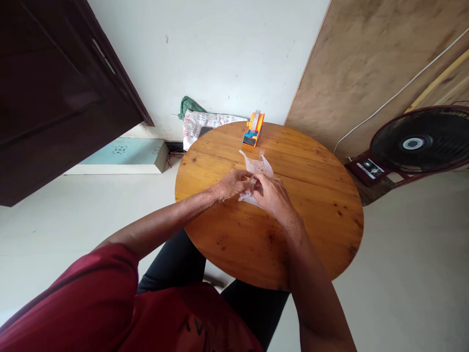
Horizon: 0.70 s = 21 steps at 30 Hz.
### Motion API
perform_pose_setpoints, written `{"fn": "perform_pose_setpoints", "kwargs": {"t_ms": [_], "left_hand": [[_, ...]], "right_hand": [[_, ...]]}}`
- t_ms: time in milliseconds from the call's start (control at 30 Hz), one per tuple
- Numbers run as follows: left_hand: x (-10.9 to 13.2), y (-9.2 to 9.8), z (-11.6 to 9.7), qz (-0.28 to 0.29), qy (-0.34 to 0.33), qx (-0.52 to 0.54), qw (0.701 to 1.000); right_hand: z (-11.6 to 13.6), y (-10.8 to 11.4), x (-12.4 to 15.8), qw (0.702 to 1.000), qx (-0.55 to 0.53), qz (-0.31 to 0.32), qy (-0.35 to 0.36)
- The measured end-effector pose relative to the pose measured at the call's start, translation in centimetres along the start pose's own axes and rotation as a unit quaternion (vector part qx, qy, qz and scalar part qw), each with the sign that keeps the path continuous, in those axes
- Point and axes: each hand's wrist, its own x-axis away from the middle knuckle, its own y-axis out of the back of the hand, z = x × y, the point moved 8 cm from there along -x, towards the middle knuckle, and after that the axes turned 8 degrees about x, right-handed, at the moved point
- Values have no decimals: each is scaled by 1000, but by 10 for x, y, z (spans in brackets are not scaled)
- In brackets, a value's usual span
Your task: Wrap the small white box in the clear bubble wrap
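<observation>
A whitish, see-through sheet that looks like bubble wrap (258, 165) lies crumpled on the round wooden table (234, 234), its far corners sticking up. My left hand (236, 184) reaches in from the left, fingers bent and pinching the near part of the sheet. Close against it, my right hand (271, 192) curls over the sheet's right side, thumb and fingers closed on it. The fingertips of both hands nearly meet, and they hide whatever may lie inside the folds. Beyond the sheet stands an orange and blue tape dispenser (253, 129) with a roll on it.
Behind the table's far left edge are a printed white sack (210, 125) and a green bag (190, 106). A pale blue box (122, 154) lies on the floor under a dark door (66, 83). A black fan (421, 142) stands at the right, near a white cable (395, 95).
</observation>
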Motion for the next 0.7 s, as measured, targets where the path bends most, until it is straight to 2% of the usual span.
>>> {"fn": "perform_pose_setpoints", "kwargs": {"t_ms": [300,433,600,700], "left_hand": [[5,-9,-10,64,28,-64,996],[3,-12,-12,42,38,-144,988],[1,-16,-25,-15,-41,-278,959],[0,-18,-25,-25,-55,-324,944]], "right_hand": [[-4,13,7,999,-33,5,-15],[-10,13,7,996,-80,15,-38],[-20,8,6,990,-101,-13,-97],[-23,1,4,988,-90,-27,-120]]}}
